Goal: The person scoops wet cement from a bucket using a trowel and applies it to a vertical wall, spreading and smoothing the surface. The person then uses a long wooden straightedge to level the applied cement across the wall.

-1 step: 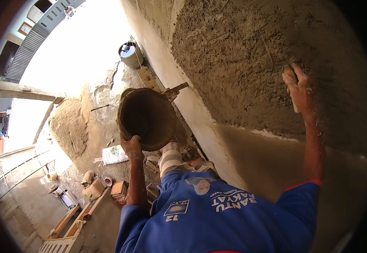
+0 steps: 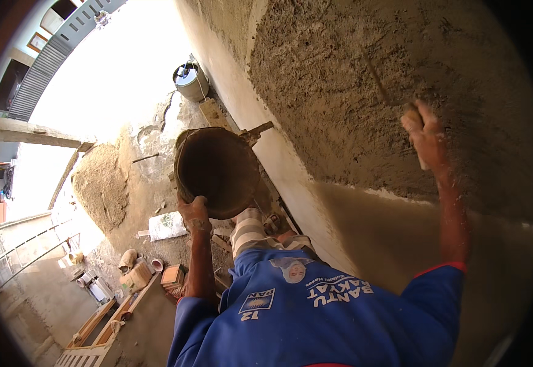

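My left hand (image 2: 194,215) is closed on the near rim of a dark bucket (image 2: 242,183), holding it tilted so its mouth faces up toward me. The inside is dark, and I cannot make out what it contains. My right hand (image 2: 428,137) is wrapped around the handle of a trowel. The thin trowel blade (image 2: 376,79), blurred and seen nearly edge-on, extends from the hand along the wall. Rough wet mortar (image 2: 327,92) covers the upper wall beside it, while the wall below looks smoother.
Against the wall's foot stands a second bucket (image 2: 191,82). A sand heap (image 2: 101,183) lies at left, with a white sack (image 2: 167,226) nearer my feet. Stacked tiles (image 2: 173,276) and a wooden frame (image 2: 110,318) are at lower left. A wooden beam (image 2: 37,133) crosses the left side.
My right hand has moved slightly down the picture, and the trowel blade has shifted left. The bucket in my left hand has moved slightly right.
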Tool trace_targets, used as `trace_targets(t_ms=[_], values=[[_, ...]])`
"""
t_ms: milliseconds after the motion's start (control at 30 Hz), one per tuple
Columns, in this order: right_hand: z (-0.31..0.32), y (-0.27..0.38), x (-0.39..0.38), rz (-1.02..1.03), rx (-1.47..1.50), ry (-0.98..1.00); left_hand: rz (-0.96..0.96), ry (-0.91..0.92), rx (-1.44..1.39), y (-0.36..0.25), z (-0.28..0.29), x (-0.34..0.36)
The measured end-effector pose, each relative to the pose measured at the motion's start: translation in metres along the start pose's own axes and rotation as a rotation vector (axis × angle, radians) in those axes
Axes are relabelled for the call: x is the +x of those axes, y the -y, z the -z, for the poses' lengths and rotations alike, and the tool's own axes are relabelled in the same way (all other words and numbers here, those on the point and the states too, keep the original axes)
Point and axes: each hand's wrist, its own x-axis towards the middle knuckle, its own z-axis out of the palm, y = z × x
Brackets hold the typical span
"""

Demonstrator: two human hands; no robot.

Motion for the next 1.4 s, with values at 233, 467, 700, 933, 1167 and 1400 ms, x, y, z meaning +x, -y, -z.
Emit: trace_targets(t_ms=[233,467,700,933,1167,1400], values=[[-0.092,0.005,-0.088,-0.229,0.287,0.778,-0.12,0.204,-0.113,-0.032,-0.052,-0.035],[-0.077,0.047,-0.096,-0.078,0.344,0.681,-0.169,0.327,-0.106,-0.063,-0.072,-0.06],[-0.074,-0.007,-0.039,0.129,0.301,0.223,-0.1,0.262,-0.226,-0.064,-0.072,-0.048],[-0.169,-0.016,0.114,-0.211,0.433,0.309,-0.069,0.132,-0.106,-0.04,-0.031,-0.017],[-0.159,-0.017,0.153,-0.228,0.566,0.091,-0.018,0.054,-0.1,-0.051,-0.005,-0.009],[-0.109,-0.021,0.11,-0.225,0.588,-0.005,0.014,0.101,-0.152,-0.051,-0.004,0.0]])
